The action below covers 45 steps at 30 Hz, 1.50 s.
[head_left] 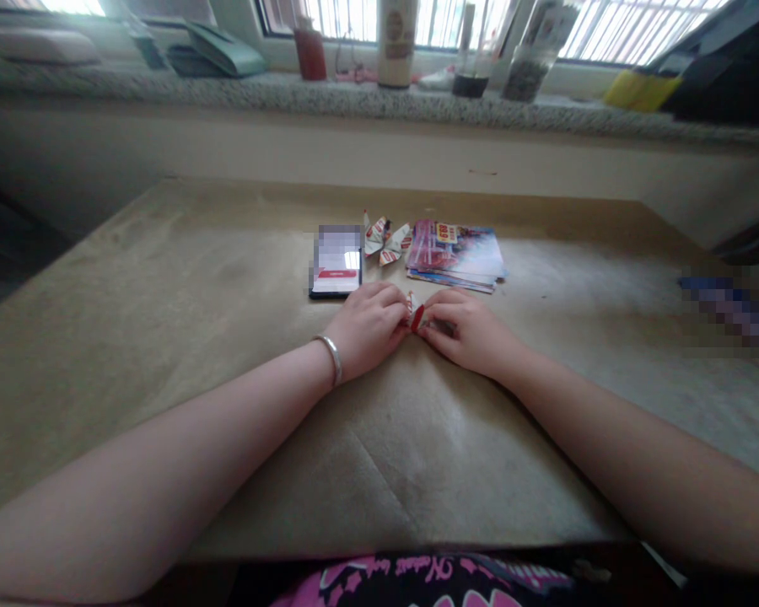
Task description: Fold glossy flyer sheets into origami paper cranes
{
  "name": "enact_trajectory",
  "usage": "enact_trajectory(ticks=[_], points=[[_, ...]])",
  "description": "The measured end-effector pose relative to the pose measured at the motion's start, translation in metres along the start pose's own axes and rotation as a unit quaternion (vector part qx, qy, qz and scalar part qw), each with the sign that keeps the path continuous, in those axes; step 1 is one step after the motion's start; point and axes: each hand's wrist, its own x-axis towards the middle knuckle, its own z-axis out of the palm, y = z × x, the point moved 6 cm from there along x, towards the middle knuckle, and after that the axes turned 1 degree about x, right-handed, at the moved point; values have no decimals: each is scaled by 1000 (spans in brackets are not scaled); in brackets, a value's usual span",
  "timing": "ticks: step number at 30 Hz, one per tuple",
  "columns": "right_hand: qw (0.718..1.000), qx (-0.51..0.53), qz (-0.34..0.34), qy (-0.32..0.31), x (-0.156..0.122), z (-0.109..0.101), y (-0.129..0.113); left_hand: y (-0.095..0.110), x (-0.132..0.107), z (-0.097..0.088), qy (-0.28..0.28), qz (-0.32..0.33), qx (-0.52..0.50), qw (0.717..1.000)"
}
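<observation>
Between my two hands, just above the middle of the table, is a small folded piece of red and white printed paper (417,317). My left hand (372,327), with a silver bangle at the wrist, pinches its left side. Fingers of my right hand (465,327) close on its right side. Much of the paper is hidden by the fingers. Right behind lie folded paper shapes (387,242) with pointed flaps in the same red and white print. A phone (336,263) with a lit screen lies beyond my left hand. Behind my right hand is a stack of colourful printed sheets (456,253).
The table (278,472) runs back to a wall below a granite windowsill (347,94). Bottles, a red container (309,52), a pale green case (228,51) and a yellow item (642,89) stand on the sill. A blurred blue strip (734,314) lies at the right.
</observation>
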Motion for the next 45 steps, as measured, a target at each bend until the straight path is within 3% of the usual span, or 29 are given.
enact_trajectory(ticks=[9, 17, 23, 31, 45], points=[[999, 14, 29, -18, 2, 7, 9, -9, -3, 4, 5, -35, -110, 993], [998, 35, 52, 4, 3, 2, 12, -11, 0, 7, -30, -83, -112, 990], [998, 30, 56, 12, 5, 1, 12, -16, 2, 8, -21, -107, -133, 985], [995, 23, 92, 14, 4, 6, 20, -19, 3, 9, -27, -129, -129, 983], [990, -20, 134, 32, 1, 5, 25, -14, 0, 4, -33, -122, -36, 991]])
